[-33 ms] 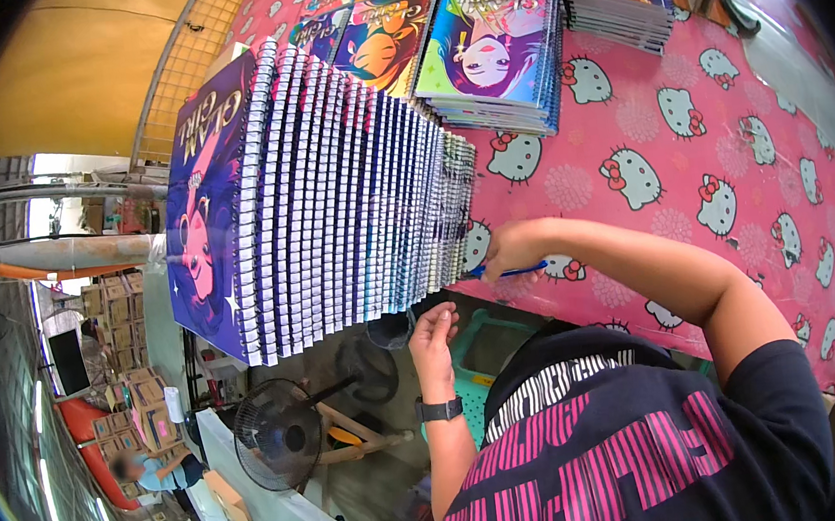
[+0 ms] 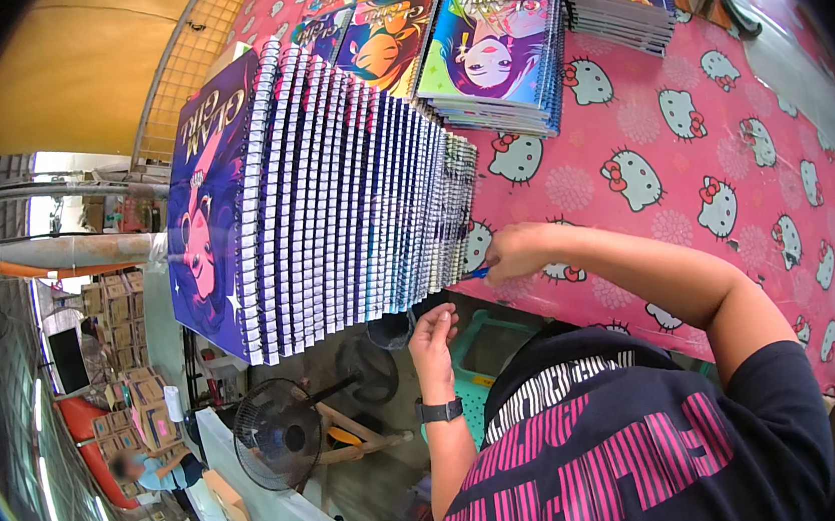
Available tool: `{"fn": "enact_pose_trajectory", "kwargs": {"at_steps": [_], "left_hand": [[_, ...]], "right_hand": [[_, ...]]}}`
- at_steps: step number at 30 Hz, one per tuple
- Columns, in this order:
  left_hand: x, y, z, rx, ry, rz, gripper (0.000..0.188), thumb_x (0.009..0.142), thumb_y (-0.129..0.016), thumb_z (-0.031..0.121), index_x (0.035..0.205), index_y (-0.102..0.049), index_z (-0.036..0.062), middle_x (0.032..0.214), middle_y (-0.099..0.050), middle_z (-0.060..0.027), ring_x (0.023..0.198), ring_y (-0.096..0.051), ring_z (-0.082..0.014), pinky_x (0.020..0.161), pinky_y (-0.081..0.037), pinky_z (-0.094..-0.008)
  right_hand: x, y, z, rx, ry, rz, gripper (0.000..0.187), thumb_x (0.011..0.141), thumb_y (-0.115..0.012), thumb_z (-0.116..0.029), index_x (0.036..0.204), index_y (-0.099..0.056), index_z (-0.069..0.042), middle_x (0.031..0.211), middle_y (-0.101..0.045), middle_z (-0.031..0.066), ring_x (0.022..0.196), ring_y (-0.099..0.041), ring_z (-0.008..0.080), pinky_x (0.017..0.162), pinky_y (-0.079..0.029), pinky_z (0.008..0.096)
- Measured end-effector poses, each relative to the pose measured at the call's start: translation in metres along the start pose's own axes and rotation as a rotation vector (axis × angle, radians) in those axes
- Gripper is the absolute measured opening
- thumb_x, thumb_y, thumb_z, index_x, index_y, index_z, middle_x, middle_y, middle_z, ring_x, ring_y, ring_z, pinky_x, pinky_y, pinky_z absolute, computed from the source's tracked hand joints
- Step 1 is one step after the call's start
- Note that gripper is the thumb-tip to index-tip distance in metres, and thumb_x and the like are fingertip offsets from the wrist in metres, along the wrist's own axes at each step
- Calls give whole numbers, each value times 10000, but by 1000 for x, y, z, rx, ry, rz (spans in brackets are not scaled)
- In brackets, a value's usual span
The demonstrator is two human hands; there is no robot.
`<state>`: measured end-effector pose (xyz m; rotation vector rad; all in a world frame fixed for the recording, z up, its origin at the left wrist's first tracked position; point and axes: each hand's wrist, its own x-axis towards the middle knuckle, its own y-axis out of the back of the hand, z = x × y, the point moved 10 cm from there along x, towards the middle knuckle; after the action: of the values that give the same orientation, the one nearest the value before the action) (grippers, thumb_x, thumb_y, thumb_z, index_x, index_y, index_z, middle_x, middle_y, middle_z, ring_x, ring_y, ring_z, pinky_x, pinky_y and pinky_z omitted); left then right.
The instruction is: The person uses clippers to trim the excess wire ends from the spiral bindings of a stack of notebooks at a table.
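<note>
A tall stack of spiral-bound notebooks (image 2: 342, 207) leans at the left, wire spines facing me, with a purple illustrated cover on its end. Beside the stack's near right end, my right hand (image 2: 517, 253) is closed around a slim blue tool (image 2: 480, 273). Only a small blue piece shows past the fingers, so its exact kind is hidden. Just below the near edge of the stack is my left hand (image 2: 434, 327), its fingers curled and thumb pressed in. Whatever those fingertips may hold is too small to make out.
More notebook piles (image 2: 488, 53) lie at the back of the pink cartoon-print tablecloth (image 2: 571, 185). Under the table edge are a black fan (image 2: 279, 435) and a green plastic stool (image 2: 490, 339). Another person (image 2: 156, 471) sits far off at lower left, near cardboard boxes (image 2: 117, 320).
Less of the blue tool shows: its long handle below my right hand has gone out of sight as the fingers closed over it. My left hand looks the same.
</note>
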<state>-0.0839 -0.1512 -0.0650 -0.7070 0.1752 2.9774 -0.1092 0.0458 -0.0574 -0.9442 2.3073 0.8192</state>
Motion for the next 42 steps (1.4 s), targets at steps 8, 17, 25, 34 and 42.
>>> {"fn": "enact_pose_trajectory", "kwargs": {"at_steps": [8, 17, 25, 34, 42], "left_hand": [[1, -6, -8, -8, -3, -19, 198, 902, -590, 132, 1068, -622, 27, 1021, -662, -54, 854, -618, -103, 711, -480, -220], [-1, -32, 7, -222, 157, -72, 384, 889, -540, 115, 1260, -516, 19, 1149, -618, -82, 896, -606, -135, 758, -471, -260], [9, -32, -9, -584, 350, -234, 426, 810, -523, 29, 1233, -488, -10, 1140, -612, -107, 848, -606, -168, 701, -485, -275], [10, -37, 3, -761, 538, -290, 391, 763, -509, -12, 1146, -521, -89, 1039, -636, -149, 832, -596, -208, 702, -482, -303], [12, -36, 7, -696, 534, -293, 376, 759, -506, -13, 1124, -532, -101, 992, -647, -150, 813, -605, -214, 713, -489, -307]], "right_hand": [[-45, 15, -28, -529, 340, 756, 472, 631, -754, -334, 1011, -636, -79, 974, -562, 104, 989, -522, 270, 860, -392, 439], [-47, 12, -29, -527, 385, 853, 398, 637, -742, -291, 941, -631, -61, 958, -560, 84, 994, -506, 248, 855, -389, 423], [-46, 8, -27, -522, 400, 945, 363, 635, -716, -258, 933, -623, -72, 967, -551, 71, 977, -498, 230, 814, -382, 408], [-49, 6, -28, -478, 352, 969, 250, 735, -609, -221, 937, -658, -83, 1017, -577, 66, 1009, -503, 235, 840, -396, 422], [-39, 3, -28, -428, 372, 950, 226, 711, -632, -216, 873, -685, -67, 948, -616, 90, 905, -564, 251, 754, -446, 385]]}}
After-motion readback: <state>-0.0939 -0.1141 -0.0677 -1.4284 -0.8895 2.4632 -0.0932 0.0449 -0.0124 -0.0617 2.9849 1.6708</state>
